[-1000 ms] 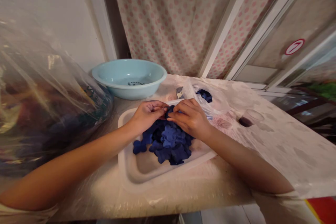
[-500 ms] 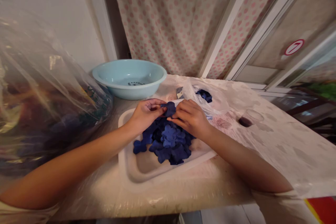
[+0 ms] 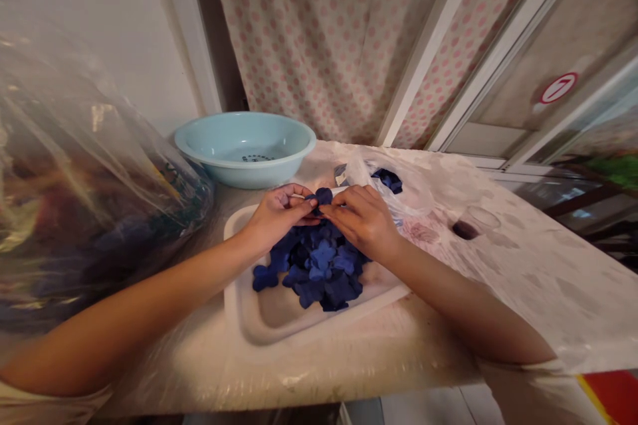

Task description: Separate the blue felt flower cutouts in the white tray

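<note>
Both hands meet above a white tray point(image 3: 249, 339) that bears a heap of blue flower-shaped pieces point(image 3: 323, 265). Between the fingertips is one dark blue flower piece point(image 3: 323, 196). My left hand point(image 3: 280, 212) pinches its left side with thumb and forefinger. From the right, my right hand point(image 3: 363, 220) grips the same piece, its fingers curled and nearly touching the left thumb. The fingers cover much of the piece's lower part. A separate blue piece point(image 3: 265, 277) lies at the heap's left edge.
A light blue basin point(image 3: 244, 172) stands behind the tray. Right of it lies a clear plastic bag point(image 3: 411, 192) with dark blue pieces. A small cup of dark liquid point(image 3: 466, 229) is farther right. A large plastic bag point(image 3: 90, 199) fills the left side.
The fingertips of both hands have come closer together over the held flower piece, and less of it shows. The right fingers have closed up from their more spread pose.
</note>
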Tool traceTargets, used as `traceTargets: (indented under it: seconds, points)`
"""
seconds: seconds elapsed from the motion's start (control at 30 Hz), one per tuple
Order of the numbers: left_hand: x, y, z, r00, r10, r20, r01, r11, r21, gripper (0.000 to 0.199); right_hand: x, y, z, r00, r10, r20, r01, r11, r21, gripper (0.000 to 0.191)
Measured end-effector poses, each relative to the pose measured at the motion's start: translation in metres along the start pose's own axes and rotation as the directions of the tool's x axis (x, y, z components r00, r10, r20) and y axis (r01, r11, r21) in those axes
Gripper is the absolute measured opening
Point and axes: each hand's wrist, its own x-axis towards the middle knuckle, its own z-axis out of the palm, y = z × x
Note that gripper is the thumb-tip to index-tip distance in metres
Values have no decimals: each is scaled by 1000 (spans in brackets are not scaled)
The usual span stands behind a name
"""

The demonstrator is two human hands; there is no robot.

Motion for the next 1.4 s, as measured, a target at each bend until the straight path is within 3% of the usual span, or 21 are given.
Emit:
traceTargets:
  seconds: [0.27,0.4,0.57,0.9,1.17,1.27,1.4]
  points:
    - [0,1,0,1000,-3,21,3,1000,8,27,1,-1,-2,996,39,84,-43,998,41,17]
    - [-1,0,-1,1000,-5,20,5,999,35,24,2,-4,-3,994,6,109,-6,1000,1,26]
    - [-1,-1,-1,997,-61,46,59,997,46,25,-2,-2,1,1000,6,22,-6,1000,-12,13]
    - [-2,1,1,997,-59,50,55,996,76,23,0,0,-1,998,-21,55,21,1000,3,21]
    - [1,0,-1,998,33,-47,-29,996,88,19,-2,4,1,1000,2,-12,-1,997,81,28]
    - [0,-1,-2,999,27,44,-33,989,146,14,-4,5,2,998,35,-55,-29,994,109,30]
    - [-3,-2,-1,973,-102,208,74,987,140,4,-4,5,2,998,12,-63,-3,989,147,31]
